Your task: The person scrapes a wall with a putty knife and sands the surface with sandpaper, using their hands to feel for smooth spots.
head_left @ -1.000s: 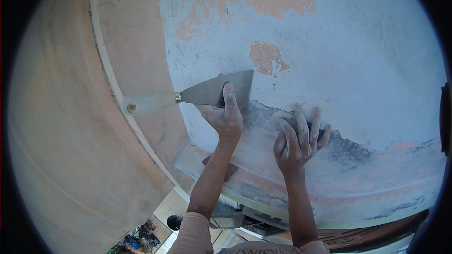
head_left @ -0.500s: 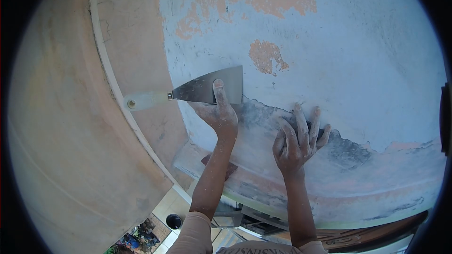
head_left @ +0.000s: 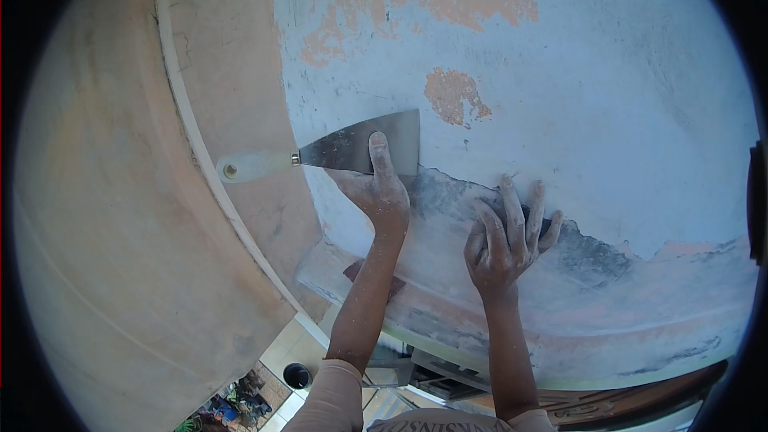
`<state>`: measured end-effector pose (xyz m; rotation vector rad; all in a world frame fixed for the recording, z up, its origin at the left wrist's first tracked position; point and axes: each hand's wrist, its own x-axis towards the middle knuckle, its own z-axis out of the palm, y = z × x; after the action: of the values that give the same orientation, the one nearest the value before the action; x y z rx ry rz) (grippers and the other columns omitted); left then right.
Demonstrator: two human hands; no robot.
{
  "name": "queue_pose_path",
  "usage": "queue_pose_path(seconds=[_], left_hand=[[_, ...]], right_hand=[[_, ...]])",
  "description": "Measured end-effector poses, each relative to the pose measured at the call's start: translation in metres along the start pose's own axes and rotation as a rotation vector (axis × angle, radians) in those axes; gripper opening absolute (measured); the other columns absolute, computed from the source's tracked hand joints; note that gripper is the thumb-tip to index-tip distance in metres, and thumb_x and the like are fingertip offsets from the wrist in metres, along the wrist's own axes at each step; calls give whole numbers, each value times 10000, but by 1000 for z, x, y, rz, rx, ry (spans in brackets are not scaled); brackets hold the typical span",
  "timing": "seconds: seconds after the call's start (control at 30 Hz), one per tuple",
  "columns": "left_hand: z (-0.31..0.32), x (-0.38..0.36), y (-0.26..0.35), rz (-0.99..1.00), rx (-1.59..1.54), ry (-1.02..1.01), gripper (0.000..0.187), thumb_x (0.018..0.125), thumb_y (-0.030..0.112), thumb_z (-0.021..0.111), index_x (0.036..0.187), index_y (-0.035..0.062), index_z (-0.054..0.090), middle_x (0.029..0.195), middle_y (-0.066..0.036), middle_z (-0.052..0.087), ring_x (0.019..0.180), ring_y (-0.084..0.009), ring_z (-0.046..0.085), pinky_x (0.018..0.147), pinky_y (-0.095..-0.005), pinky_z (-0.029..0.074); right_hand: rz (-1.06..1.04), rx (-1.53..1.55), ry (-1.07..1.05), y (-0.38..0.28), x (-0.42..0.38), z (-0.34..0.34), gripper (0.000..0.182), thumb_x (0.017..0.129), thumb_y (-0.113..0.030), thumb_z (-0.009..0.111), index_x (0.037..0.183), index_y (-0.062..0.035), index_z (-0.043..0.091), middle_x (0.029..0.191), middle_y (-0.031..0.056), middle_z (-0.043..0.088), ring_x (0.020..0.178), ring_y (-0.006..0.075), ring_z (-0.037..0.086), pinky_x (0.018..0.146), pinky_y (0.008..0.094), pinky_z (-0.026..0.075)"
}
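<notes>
My left hand (head_left: 384,192) is closed on a wide putty knife (head_left: 356,148), its thumb lying along the metal blade and its fingers hidden behind. The pale translucent handle points left, while the blade's broad edge faces right over the wall (head_left: 592,112), by the upper end of a jagged crack. Farther right, my right hand (head_left: 506,252) rests with dusty, spread fingers against the wall, over the rough grey strip (head_left: 592,260) along that crack. White dust coats both hands.
Peach patches (head_left: 456,98) show through the pale blue paint. A dark red flat piece (head_left: 352,270) lies on the ledge behind my left forearm. Below are a black bucket (head_left: 297,376), potted plants (head_left: 236,404) and carved brown wood (head_left: 632,400). A white pipe (head_left: 188,124) runs down the left.
My left hand and the putty knife have shifted slightly to the right across the wall. My right hand stays in the same place.
</notes>
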<state>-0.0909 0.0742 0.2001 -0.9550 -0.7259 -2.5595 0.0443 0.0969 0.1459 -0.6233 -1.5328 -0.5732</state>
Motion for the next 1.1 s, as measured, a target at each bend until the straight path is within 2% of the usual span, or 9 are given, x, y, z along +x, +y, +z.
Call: queue_pose_path(seconds=[0.13,0.2,0.3,0.63,0.73,0.83,0.93,1.03,1.1], left_hand=[[7,-7,12,82,192,-1,552,816,64,604,1246,-67,285,1185,-160,416,1097,-199,412,966,-328,323],[4,0,1,-42,-16,16,578,815,76,610,1263,-74,276,1209,-177,404,1110,-216,404,978,-334,304],[10,-15,2,-14,-79,-25,573,818,74,606,1264,-75,280,1211,-181,403,1115,-222,401,982,-332,295],[-11,7,-14,22,141,-38,629,814,77,606,1251,-123,199,1174,-236,401,1151,-320,435,957,-393,370],[5,-8,0,60,-22,-62,546,827,16,564,1275,-50,260,1199,-150,407,1084,-190,440,936,-323,375],[4,-11,-4,-24,-32,-11,516,832,45,571,1248,-56,282,1173,-147,429,1076,-195,444,920,-320,380],[9,-7,5,136,87,59,498,828,76,588,1218,-60,309,1165,-152,443,1068,-204,446,917,-320,372],[4,-6,5,-53,-12,1,554,816,87,606,1245,-66,292,1211,-161,412,1057,-215,447,936,-326,351],[-3,2,0,12,46,-9,571,812,112,619,1246,-68,294,1205,-171,409,1044,-211,449,940,-323,342]], right_hand=[[-12,-9,9,0,0,1,235,698,-90,587,854,-259,635,1200,-40,559,1230,276,404,1075,505,95],[-8,-3,1,1,0,0,239,693,-89,587,852,-260,637,1202,-39,558,1232,277,401,1076,505,94],[0,12,10,0,-1,2,239,692,-85,585,850,-257,638,1204,-38,557,1230,280,403,1075,507,92],[-4,10,-2,2,-1,0,222,695,-90,584,836,-253,641,1197,-35,561,1225,285,408,1074,512,91],[0,11,8,0,0,1,218,696,-92,585,832,-253,640,1197,-36,561,1223,286,411,1074,514,91],[-7,7,1,1,-1,0,221,696,-91,584,835,-254,640,1197,-35,560,1221,286,413,1074,515,93],[2,7,4,0,0,0,219,697,-92,585,834,-254,640,1198,-36,560,1222,285,413,1074,514,95],[-6,11,6,1,0,0,217,700,-93,586,836,-254,641,1201,-35,558,1222,284,412,1074,514,94],[-4,18,4,1,-1,1,215,702,-94,587,835,-253,642,1201,-34,557,1223,284,411,1074,515,95]])
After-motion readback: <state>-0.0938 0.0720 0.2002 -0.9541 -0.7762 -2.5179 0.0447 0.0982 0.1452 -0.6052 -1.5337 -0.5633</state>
